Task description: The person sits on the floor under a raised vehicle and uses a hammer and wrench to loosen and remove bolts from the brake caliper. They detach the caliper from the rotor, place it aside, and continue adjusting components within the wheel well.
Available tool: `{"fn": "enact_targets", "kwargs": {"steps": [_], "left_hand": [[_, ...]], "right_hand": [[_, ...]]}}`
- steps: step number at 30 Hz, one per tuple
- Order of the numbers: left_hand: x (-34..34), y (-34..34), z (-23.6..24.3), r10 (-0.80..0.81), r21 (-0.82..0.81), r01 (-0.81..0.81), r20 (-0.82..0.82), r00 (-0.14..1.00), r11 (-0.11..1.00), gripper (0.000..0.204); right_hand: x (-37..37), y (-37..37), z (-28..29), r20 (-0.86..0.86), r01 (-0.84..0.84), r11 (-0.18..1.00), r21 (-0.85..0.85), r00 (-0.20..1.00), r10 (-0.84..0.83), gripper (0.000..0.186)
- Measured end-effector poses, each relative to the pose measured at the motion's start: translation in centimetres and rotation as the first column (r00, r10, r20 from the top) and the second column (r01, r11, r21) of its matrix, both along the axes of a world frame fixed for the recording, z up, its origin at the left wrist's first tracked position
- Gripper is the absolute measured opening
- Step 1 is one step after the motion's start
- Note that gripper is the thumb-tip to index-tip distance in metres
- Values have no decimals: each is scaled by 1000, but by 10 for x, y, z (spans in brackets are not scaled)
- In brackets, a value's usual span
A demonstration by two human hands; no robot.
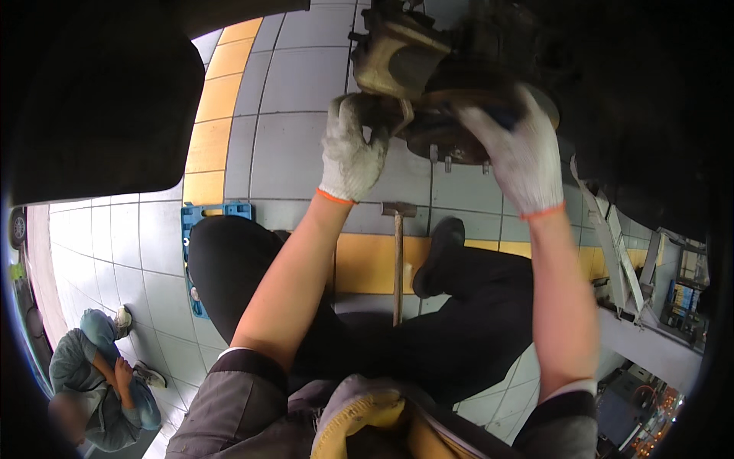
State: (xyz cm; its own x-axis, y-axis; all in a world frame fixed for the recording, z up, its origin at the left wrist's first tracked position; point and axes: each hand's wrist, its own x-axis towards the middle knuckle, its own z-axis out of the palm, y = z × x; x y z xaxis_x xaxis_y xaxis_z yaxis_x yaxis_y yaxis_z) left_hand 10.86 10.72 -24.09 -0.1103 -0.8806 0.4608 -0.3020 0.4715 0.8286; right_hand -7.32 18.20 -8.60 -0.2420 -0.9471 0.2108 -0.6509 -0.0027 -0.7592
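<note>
My left hand (353,157), in a white knit glove with an orange cuff, is closed on a dark metal piece (386,113) below the brake caliper (401,55). The exact kind of that piece does not show. My right hand (527,157), gloved alike, is at the brake disc (547,107); its fingers are smeared by motion and partly lost in shadow. Between my hands, the wheel hub (451,145) shows several studs along its lower edge. The suspension parts behind are too dark to make out.
Below my hands, a hammer (398,260) with a wooden handle stands between my legs. A blue plastic case (193,264) lies by my left knee. At the lower left a person (99,375) sits crouched. Dark car bodywork (99,107) hangs at the upper left; metal lift arms (612,245) are at right.
</note>
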Motion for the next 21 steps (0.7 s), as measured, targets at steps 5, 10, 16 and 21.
{"fn": "enact_targets", "kwargs": {"steps": [5,10,16,21], "left_hand": [[19,-17,14,-115,73,108,104,988,991,43],[30,-37,18,-280,229,241,155,948,943,50],[32,-36,24,-347,228,315,116,931,921,49],[28,-17,27,-136,271,118,48,990,955,50]], "right_hand": [[-10,-19,20,-102,-185,978,101,975,195,48],[-25,-16,35,98,-113,977,182,991,96,45],[-32,-10,25,228,-158,924,349,970,80,30],[-23,-12,42,236,-280,908,311,948,212,38]]}}
